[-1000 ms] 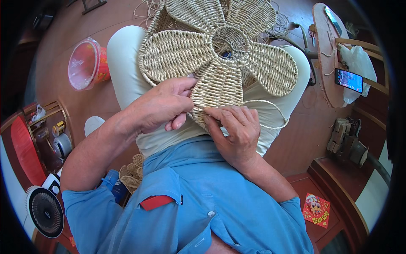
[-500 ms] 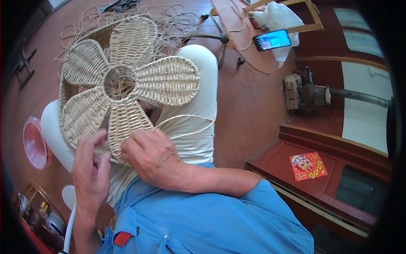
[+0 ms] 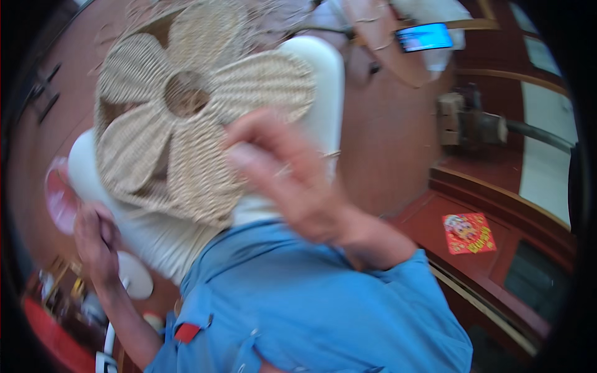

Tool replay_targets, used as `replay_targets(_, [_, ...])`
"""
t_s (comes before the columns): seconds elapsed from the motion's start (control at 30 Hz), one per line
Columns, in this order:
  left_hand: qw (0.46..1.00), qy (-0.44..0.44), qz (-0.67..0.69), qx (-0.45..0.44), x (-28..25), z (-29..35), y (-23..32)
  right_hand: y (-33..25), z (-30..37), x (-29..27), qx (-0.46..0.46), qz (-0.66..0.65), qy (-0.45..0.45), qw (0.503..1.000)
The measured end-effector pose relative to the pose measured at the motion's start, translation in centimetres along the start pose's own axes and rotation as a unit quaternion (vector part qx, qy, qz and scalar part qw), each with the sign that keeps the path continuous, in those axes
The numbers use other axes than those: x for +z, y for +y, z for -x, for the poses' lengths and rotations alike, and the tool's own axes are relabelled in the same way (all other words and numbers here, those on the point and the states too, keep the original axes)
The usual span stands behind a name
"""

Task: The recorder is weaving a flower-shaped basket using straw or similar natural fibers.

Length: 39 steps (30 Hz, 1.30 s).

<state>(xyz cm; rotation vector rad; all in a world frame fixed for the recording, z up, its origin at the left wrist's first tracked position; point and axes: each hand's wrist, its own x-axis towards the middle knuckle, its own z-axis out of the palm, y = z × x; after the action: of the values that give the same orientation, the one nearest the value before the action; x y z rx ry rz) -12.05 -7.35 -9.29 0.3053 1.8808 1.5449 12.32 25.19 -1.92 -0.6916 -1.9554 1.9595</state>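
Observation:
A woven straw-coloured flower-shaped piece (image 3: 199, 146), with broad petals around an open round centre, rests across my thighs. Above its right lower petal is my right hand (image 3: 289, 177), smeared by motion, its fingers curled with the thumb close to the forefinger; whatever they pinch cannot be made out. A bit of pale cord (image 3: 329, 154) shows by my right thigh, beyond that hand. My left hand (image 3: 98, 239) is off to the left, apart from the weaving, its fingers closed. Anything inside them is hidden.
Loose cord (image 3: 273, 15) lies tangled on the floor beyond the weaving. A lit phone (image 3: 425, 38) is at the upper right. A red decorated card (image 3: 469, 234) lies on the dark red furniture to the right. A pink basin (image 3: 60, 199) stands at the left.
Both hands have left the lower edge of the weaving: the left went outward to the left, the right up and to the right. The whole view has shifted a little.

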Motion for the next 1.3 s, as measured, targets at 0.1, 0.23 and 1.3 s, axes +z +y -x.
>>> replay_targets(0.1, [0.982, 0.185, -0.019, -0.015, -16.9, -2.6, -3.5, 0.3, 0.8, -4.0, -0.019, 0.049, 0.107, 0.993])
replay_targets(0.23, [0.891, 0.446, -0.067, -0.048, -43.1, -1.6, -4.7, 0.1, 3.5, -7.1, 0.066, -0.006, 0.038, 0.997])
replay_targets(1.3, [0.610, 0.335, -0.710, -0.110, -38.4, 2.8, 1.6, 8.7, 5.2, 0.4, 0.282, -0.313, 0.015, 0.907])
